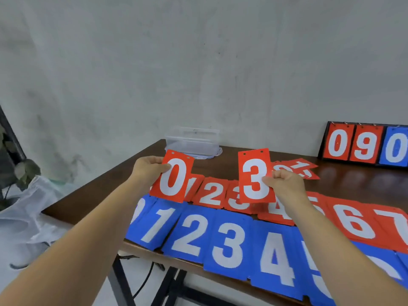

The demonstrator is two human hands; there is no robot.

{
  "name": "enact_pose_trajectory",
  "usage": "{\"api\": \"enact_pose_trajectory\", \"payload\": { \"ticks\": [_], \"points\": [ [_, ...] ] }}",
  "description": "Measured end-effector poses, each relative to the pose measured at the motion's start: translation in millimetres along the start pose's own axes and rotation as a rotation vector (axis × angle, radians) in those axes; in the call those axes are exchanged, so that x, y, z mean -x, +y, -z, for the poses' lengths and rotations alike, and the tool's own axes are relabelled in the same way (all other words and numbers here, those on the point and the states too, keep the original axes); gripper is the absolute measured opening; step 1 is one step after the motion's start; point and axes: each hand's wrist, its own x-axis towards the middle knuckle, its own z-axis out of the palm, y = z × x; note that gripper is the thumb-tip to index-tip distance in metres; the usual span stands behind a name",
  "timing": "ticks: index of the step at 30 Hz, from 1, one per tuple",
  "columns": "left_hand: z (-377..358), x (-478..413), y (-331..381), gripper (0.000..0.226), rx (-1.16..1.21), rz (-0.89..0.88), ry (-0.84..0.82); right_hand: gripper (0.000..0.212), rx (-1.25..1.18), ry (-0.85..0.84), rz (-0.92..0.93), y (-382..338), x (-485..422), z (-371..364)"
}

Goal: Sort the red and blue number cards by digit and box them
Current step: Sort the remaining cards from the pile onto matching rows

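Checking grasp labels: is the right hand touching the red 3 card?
Touching. The head view shows the right hand pinching the red 3 card at its right edge, thumb on its face.

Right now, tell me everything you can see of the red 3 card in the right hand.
The red 3 card is a thin, flat, plastic-looking rectangle, red with a large white 3 and two small holes near its top edge. It is held upright, facing the camera, above the red card row on the table. The right hand pinches its right edge, thumb on the front.
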Motion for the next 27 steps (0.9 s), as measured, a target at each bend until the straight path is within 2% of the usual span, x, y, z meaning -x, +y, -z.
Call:
{"api": "enact_pose_trajectory", "payload": {
  "ticks": [1,5,9,12,15,19,22,27],
  "points": [
    [9,-13,-2,0.016,0.007,0.002,0.007,0.004,-0.005,0.013,-0.01,-2,-1,-9],
    [35,-65,-14,0.017,-0.024,0.038,-0.018,0.03,0.048,0.087,-0.065,-5,-12,-43],
    [39,-104,-25,0.022,-0.093,0.069,-0.071,0.019,0.086,0.147,-0.14,-3,-17,-60],
    [37,-125,-35,0.018,-0.128,0.062,-0.099,0.022,0.115,0.207,-0.18,-6,-14,-62],
    [32,-137,-50,0.017,-0.199,0.023,-0.113,0.03,0.139,0.255,-0.227,-8,-11,-57],
    [25,-139,-67,0.025,-0.408,-0.104,-0.072,0.027,0.209,0.242,-0.274,4,-9,-57],
    [22,-138,-77,0.031,-0.65,-0.198,-0.026,0.031,0.328,0.209,-0.28,14,-10,-66],
    [18,-134,-86,0.04,-0.835,-0.234,0.019,0.032,0.737,0.244,-0.212,30,-17,-81]
  ]
}}
